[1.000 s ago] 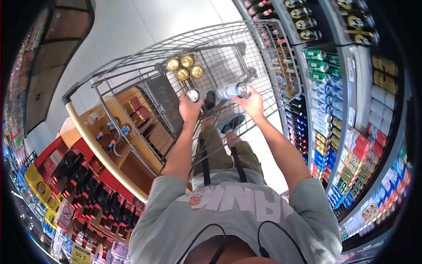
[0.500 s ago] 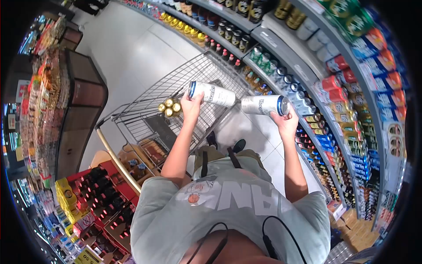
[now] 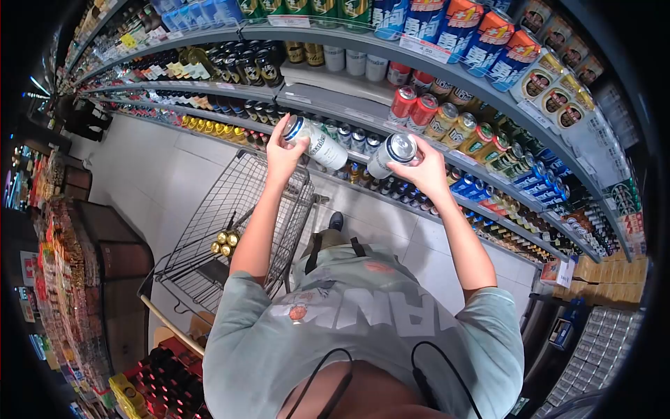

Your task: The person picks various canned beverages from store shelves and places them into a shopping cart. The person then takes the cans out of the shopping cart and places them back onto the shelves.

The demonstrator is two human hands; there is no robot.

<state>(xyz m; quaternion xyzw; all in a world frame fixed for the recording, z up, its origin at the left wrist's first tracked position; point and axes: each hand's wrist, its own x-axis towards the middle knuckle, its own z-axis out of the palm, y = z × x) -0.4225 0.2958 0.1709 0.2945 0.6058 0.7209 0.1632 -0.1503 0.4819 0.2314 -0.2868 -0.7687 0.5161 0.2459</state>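
My left hand (image 3: 284, 152) is wrapped round the base end of a tall white beer can (image 3: 324, 147), which tilts down to the right. In my right hand (image 3: 425, 170) is a second white beer can (image 3: 381, 163), its silver lid turned up towards me. Both cans are held in the air before the shelves, their far ends close but apart. Just beyond them, on a lower shelf, stand silver-topped cans (image 3: 357, 140). Below and left of my left hand, gold-topped cans (image 3: 225, 243) sit together in the wire shopping cart (image 3: 202, 216).
A curved shelf unit (image 3: 349, 112) packed with drink cans and bottles spans the front and right. To the left stands a dark display stand (image 3: 115, 258) with packaged goods. Pale floor tiles (image 3: 153, 167) show around the cart. Cartons (image 3: 607, 279) are stacked at the right.
My view has turned towards the shelves, and the cart now appears lower and further left. Both cans have been raised towards the shelf and tilted, still in my hands.
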